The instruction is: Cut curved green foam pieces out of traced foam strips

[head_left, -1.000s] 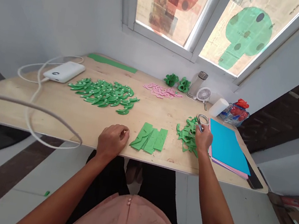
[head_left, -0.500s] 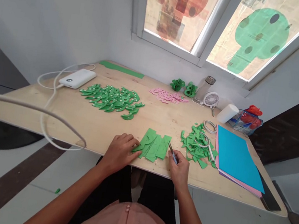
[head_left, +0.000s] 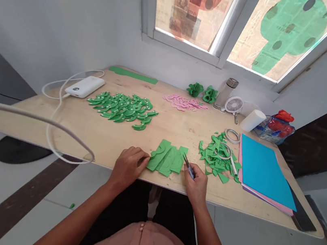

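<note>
A small stack of green paper rectangles (head_left: 168,158) lies at the table's near edge. My left hand (head_left: 128,166) rests beside it with curled fingers pinching the stack's left edge. My right hand (head_left: 196,182) is closed on a small pair of scissors (head_left: 188,165), whose blades point up toward the stack's right side. To the right lies a heap of green paper scraps (head_left: 216,157).
Green crescent cut-outs (head_left: 122,108) and pink cut-outs (head_left: 185,102) lie further back. A white power bank (head_left: 84,86) with cable sits at left. At right are blue and pink paper sheets (head_left: 263,170), a tape roll (head_left: 232,136), a fan (head_left: 234,105), a bottle (head_left: 227,92).
My right hand came from the scrap heap at the right, carrying the scissors, to the near edge beside the green stack. My left hand moved to the stack's left edge.
</note>
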Tool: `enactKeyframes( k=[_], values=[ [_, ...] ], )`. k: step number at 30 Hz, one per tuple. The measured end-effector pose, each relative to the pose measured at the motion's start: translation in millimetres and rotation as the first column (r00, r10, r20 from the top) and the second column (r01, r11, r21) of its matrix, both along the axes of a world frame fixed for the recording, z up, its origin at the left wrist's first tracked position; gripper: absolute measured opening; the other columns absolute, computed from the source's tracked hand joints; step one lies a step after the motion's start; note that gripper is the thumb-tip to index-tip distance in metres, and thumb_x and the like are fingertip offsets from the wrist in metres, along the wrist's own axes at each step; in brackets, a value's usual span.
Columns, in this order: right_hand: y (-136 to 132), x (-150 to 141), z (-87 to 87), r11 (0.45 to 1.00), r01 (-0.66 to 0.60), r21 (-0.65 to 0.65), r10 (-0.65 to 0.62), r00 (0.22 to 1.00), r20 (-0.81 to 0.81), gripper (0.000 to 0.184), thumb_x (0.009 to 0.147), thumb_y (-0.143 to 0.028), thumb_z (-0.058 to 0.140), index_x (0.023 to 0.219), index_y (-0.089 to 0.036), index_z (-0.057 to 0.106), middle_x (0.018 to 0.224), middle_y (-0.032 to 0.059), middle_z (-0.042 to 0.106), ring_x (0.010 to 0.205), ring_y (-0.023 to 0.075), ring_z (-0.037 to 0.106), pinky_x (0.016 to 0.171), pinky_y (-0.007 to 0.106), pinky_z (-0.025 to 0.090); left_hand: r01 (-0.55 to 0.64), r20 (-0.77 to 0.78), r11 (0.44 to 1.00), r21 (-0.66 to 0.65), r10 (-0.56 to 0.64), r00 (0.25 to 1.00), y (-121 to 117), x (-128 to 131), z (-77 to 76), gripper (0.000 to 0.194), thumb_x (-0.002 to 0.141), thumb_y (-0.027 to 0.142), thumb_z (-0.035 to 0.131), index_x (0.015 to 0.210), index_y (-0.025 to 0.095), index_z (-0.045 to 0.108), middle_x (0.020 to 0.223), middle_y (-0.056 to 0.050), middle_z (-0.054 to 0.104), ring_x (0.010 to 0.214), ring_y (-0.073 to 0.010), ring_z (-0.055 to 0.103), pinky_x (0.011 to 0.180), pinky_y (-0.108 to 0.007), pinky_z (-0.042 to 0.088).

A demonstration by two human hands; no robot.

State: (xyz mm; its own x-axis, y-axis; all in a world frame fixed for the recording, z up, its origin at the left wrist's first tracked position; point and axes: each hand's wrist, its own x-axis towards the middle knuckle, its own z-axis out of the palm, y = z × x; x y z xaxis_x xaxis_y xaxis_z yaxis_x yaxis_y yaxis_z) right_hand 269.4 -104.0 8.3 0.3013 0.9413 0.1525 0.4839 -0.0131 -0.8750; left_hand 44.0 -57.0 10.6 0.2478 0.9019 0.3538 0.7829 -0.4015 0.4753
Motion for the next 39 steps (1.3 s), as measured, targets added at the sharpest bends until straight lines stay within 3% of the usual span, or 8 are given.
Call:
enactKeyframes(
  k=[6, 10, 17, 23, 29, 34, 39],
  values=[
    [0.9, -0.6, -1.1, 1.000, 0.004, -0.009, -0.004, 1.000, 0.011, 0.031, 0.081, -0.041, 0.055, 0.081, -0.014, 0.071, 0.058, -0.0005, 0.057, 0.053, 0.0149, 0.047, 0.050, 0.025, 0.037, -0.071, 0.073, 0.997, -0.036, 0.074, 0.995, 9.1, -3.5, -1.3, 0.021, 0.086, 0.028, 0.044, 0.075, 0.021, 0.061, 0.079, -0.007, 0.070, 0.080, -0.0232, 0.063, 0.075, -0.034, 0.045],
    [1.5, -1.2, -1.3, 1.000, 0.016, -0.014, -0.016, 1.000, 0.023, 0.030, 0.081, -0.041, 0.055, 0.077, -0.016, 0.071, 0.057, -0.0006, 0.054, 0.053, 0.0150, 0.045, 0.049, 0.024, 0.036, -0.133, 0.303, 0.956, -0.261, 0.212, 0.929, 13.8, -11.6, 9.0, 0.021, 0.084, 0.036, 0.047, 0.078, 0.021, 0.061, 0.075, -0.003, 0.069, 0.069, -0.0191, 0.063, 0.068, -0.029, 0.047],
    [5.1, -0.9, 4.7, 0.995, 0.086, -0.056, -0.092, 0.990, -0.105, 0.030, 0.080, -0.043, 0.058, 0.078, -0.016, 0.072, 0.064, 0.0020, 0.060, 0.059, 0.0167, 0.049, 0.052, 0.026, 0.038, 0.099, 0.586, 0.842, -0.530, 0.279, 0.761, 18.9, -20.4, 40.7, 0.024, 0.077, 0.045, 0.058, 0.076, 0.021, 0.060, 0.067, -0.003, 0.068, 0.060, -0.0171, 0.059, 0.057, -0.028, 0.045],
    [19.7, -6.4, 28.6, 0.996, 0.076, -0.054, -0.085, 0.979, -0.188, 0.028, 0.075, -0.042, 0.064, 0.083, -0.016, 0.074, 0.065, 0.0015, 0.063, 0.054, 0.0144, 0.047, 0.051, 0.026, 0.039, 0.350, 0.607, 0.656, -0.669, 0.211, 0.766, 24.7, -17.4, 59.4, 0.027, 0.069, 0.048, 0.063, 0.067, 0.021, 0.059, 0.064, -0.003, 0.069, 0.050, -0.0141, 0.053, 0.051, -0.028, 0.043],
    [28.3, -26.0, 44.1, 0.977, -0.192, -0.098, 0.157, 0.945, -0.287, 0.024, 0.072, -0.039, 0.067, 0.077, -0.016, 0.073, 0.063, 0.0003, 0.060, 0.054, 0.0126, 0.046, 0.049, 0.024, 0.036, 0.461, 0.564, 0.530, -0.712, 0.040, 0.825, 36.2, -10.3, 71.1, 0.030, 0.069, 0.050, 0.062, 0.063, 0.021, 0.058, 0.059, -0.002, 0.066, 0.049, -0.0139, 0.053, 0.048, -0.027, 0.041],
    [29.0, -33.5, 46.2, 0.963, -0.249, -0.099, 0.201, 0.917, -0.345, 0.028, 0.077, -0.037, 0.061, 0.057, -0.018, 0.059, 0.051, -0.0052, 0.037, 0.050, 0.0099, 0.034, 0.046, 0.022, 0.027, 0.492, 0.565, 0.486, -0.722, 0.004, 0.825, 46.0, -6.2, 75.9, 0.025, 0.070, 0.044, 0.064, 0.062, 0.020, 0.060, 0.055, -0.001, 0.065, 0.046, -0.0124, 0.052, 0.045, -0.024, 0.037],
    [22.4, -31.8, 45.9, 0.939, -0.311, -0.148, 0.239, 0.898, -0.370, 0.024, 0.075, -0.039, 0.065, 0.070, -0.016, 0.066, 0.055, -0.0042, 0.045, 0.053, 0.0105, 0.037, 0.047, 0.022, 0.029, 0.520, 0.572, 0.436, -0.735, -0.015, 0.820, 51.4, -4.6, 73.5, 0.024, 0.070, 0.041, 0.066, 0.062, 0.019, 0.060, 0.055, -0.001, 0.066, 0.046, -0.0122, 0.052, 0.043, -0.022, 0.035]
  ],
)
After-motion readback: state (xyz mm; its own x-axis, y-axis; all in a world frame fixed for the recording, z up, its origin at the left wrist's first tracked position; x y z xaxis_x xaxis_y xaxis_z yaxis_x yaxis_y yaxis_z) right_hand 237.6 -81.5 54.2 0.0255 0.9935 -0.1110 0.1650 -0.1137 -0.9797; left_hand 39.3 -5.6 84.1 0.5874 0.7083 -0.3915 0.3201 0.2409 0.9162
